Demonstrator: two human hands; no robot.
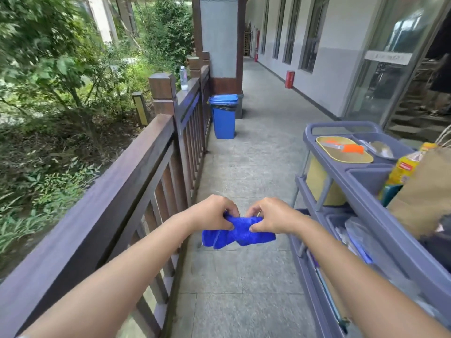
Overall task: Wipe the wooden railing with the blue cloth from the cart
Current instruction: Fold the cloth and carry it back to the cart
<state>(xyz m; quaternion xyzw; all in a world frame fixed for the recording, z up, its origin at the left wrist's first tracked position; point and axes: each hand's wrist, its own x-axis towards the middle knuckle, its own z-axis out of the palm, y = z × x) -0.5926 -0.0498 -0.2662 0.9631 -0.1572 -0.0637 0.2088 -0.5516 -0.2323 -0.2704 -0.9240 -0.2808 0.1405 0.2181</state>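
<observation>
A bunched blue cloth [238, 234] hangs in the air over the walkway, held between both hands. My left hand [214, 211] pinches its left part and my right hand [273, 215] pinches its right part. The dark brown wooden railing [117, 181] runs along the left from the near corner toward a square post [163, 93]; both hands are to its right and apart from it. The grey cleaning cart [380, 206] stands close on the right.
A blue bin [224, 115] stands by the railing further down the stone walkway, before a grey pillar [218, 35]. A clear bottle [183, 78] stands on the far rail. The cart carries a yellow tray, a brown paper bag [424, 191] and packets. Greenery lies beyond the railing.
</observation>
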